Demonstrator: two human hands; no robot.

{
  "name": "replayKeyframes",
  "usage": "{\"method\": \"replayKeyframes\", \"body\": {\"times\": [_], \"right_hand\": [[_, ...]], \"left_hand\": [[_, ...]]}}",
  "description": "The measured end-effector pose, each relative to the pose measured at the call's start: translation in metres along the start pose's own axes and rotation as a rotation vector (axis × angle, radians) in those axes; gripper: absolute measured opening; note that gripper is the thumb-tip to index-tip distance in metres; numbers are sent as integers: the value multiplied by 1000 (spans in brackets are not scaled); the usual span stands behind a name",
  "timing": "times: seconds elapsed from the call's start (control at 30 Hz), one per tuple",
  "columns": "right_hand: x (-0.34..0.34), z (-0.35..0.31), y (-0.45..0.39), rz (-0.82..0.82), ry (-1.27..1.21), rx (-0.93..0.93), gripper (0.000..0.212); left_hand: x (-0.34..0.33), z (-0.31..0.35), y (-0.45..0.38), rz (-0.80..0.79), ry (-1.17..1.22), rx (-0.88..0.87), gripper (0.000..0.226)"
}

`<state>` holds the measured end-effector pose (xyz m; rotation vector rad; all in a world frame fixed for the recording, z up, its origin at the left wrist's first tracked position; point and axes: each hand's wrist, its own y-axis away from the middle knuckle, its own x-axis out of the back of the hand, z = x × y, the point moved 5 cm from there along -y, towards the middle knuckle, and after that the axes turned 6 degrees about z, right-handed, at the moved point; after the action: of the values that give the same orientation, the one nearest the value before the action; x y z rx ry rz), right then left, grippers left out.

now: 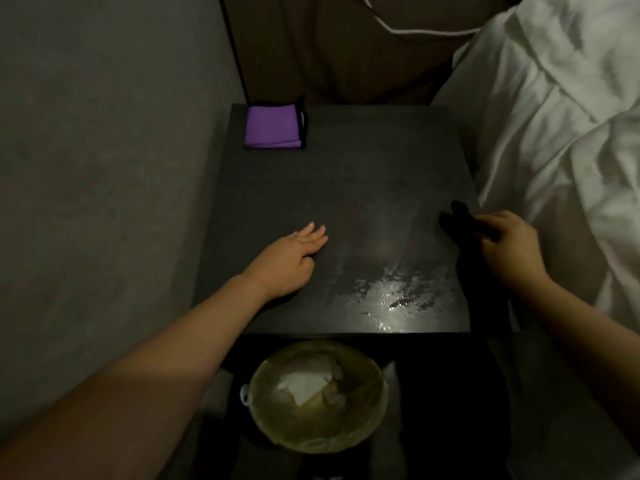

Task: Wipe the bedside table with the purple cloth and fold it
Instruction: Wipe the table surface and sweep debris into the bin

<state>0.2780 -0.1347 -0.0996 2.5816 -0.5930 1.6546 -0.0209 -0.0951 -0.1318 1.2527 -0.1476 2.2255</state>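
Note:
The purple cloth [274, 127] lies folded, with a black edge, at the far left corner of the dark bedside table [346, 188]. A wet, shiny patch [388, 292] covers the table's near right part. My left hand [291, 261] rests flat on the near left of the tabletop, fingers extended and holding nothing, well short of the cloth. My right hand [509, 240] is at the table's right edge, closed around a dark object [460, 221] whose nature I cannot tell in the dim light.
A round bin [317, 396] lined with a yellowish bag, with white tissue inside, stands below the table's front edge. A grey wall runs along the left. A bed with white bedding [561, 133] lies to the right, and a brown headboard stands behind the table.

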Motion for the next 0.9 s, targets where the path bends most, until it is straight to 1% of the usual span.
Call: {"method": "replayKeyframes", "body": {"times": [0.13,0.23,0.33,0.43,0.57,0.67,0.73,0.83,0.9], "right_hand": [[2,5,14,-44,-29,-65,28],[-2,4,25,22,-42,-105,29],[-9,-4,44,77,-72,-100,28],[-25,-22,70,60,-88,-57,30],[-47,-68,106,-37,-128,21,36],[-59,-113,133,-121,-186,135,38],[-70,-136,156,-214,-221,211,38],[-81,-150,196,-382,-284,280,45],[-73,-149,210,-406,-355,264,40]], "left_hand": [[-3,5,12,-23,-4,32,58],[0,2,9,-29,-3,41,58],[1,3,6,-18,5,31,58],[-2,3,6,-23,9,24,58],[-1,-1,7,-37,29,29,57],[-1,-1,7,-52,34,29,57],[-1,0,7,-53,26,33,58],[-2,0,7,-48,32,30,58],[-2,-2,7,-55,37,38,57]]}}
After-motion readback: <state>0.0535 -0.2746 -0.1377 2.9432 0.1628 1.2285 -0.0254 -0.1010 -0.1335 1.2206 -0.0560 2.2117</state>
